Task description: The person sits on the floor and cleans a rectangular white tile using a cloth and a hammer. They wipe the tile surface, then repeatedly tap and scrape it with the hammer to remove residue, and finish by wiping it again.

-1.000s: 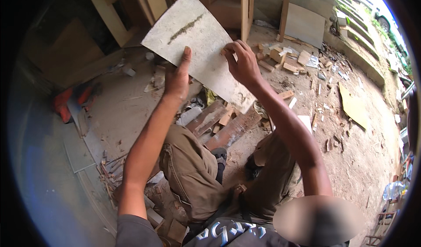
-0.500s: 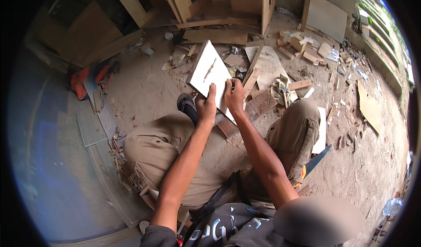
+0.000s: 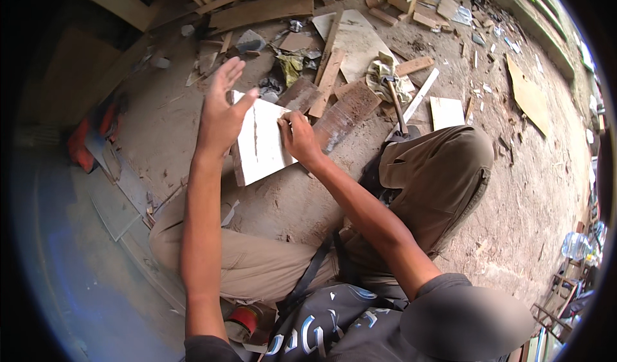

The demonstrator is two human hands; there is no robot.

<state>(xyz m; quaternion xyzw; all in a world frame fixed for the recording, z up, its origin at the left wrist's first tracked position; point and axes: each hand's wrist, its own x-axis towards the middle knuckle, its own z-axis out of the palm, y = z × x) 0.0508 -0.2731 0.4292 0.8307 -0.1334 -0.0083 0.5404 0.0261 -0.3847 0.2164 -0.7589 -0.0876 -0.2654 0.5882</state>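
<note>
A white board [image 3: 260,147] with a dark ragged crack down its face is tilted in front of me between my legs. My right hand [image 3: 300,140] has its fingers curled in at the board's right edge and grips it there; anything small under those fingertips is hidden. Over the board's left edge, my left hand [image 3: 220,111] is raised with fingers stretched and thumb apart, holding nothing. Just beyond lies a brown, weathered plank [image 3: 350,114]. A hammer [image 3: 396,105] stands with its head against a crumpled pale cloth [image 3: 379,79], near my right knee.
Wood offcuts [image 3: 405,5] and a large pale panel [image 3: 353,41] litter the ground ahead. A tan sheet [image 3: 527,95] lies to the right, a white square piece [image 3: 447,113] nearer. An orange-red item [image 3: 82,147] is at left; a red-banded round container [image 3: 243,320] sits by my lap.
My left hand has let go of the board and lifted with fingers spread. The board has come lower and turned more upright in view, my right hand still on it. The view has shifted.
</note>
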